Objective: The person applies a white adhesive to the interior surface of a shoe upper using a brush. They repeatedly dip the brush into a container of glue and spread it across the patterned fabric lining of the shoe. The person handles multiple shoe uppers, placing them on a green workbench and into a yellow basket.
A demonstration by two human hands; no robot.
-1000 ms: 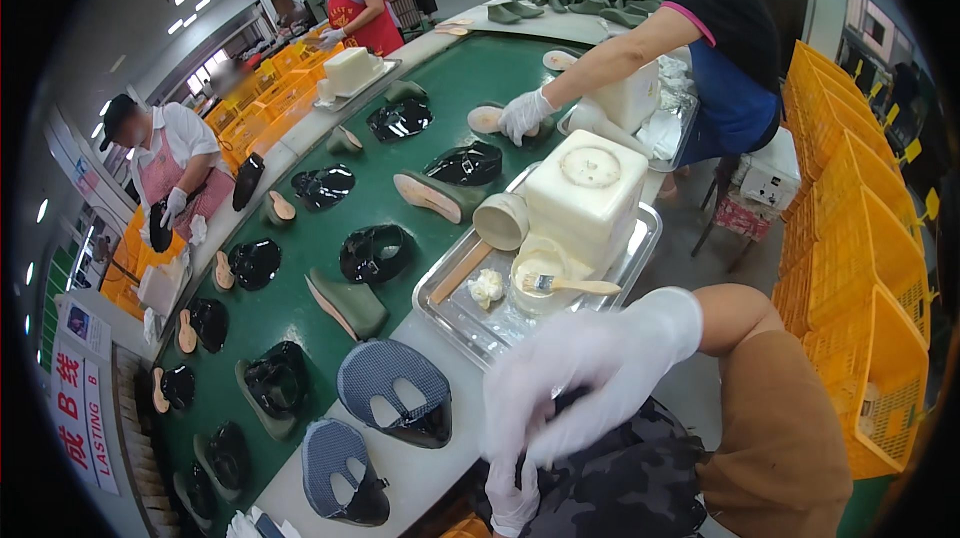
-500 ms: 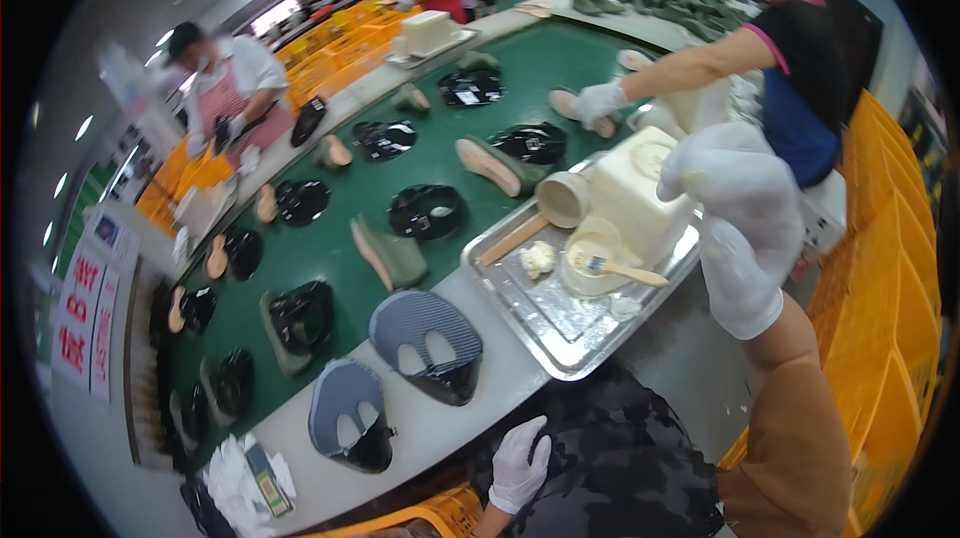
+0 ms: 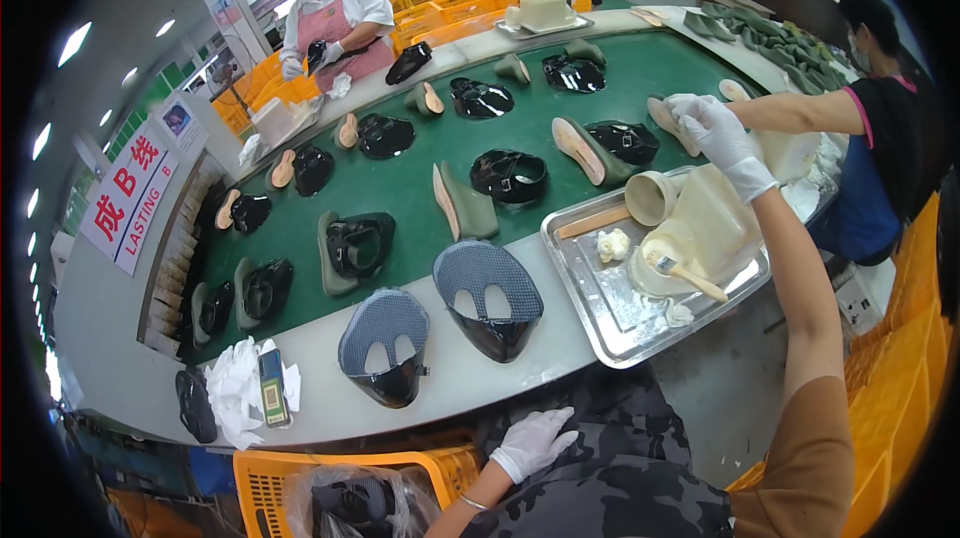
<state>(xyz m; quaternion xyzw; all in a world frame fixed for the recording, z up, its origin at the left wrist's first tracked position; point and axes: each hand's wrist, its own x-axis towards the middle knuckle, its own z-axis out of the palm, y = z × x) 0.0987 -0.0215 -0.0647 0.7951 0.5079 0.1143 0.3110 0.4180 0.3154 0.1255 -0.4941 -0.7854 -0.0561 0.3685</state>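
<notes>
The left hand (image 3: 533,441) rests open and empty on the camouflage lap below the counter (image 3: 480,378), near two mesh uppers (image 3: 440,323). Farther out, the right hand (image 3: 722,133), fingers loosely spread and empty, hovers over the jug (image 3: 715,218) in the steel tray (image 3: 610,313), beyond the brush (image 3: 688,278); soles (image 3: 465,203) crowd the green belt (image 3: 410,178) behind.

Bright overhead ceiling lights (image 3: 76,43); soft shadows, sharp centre, fisheye bending, black vignette at the rim
</notes>
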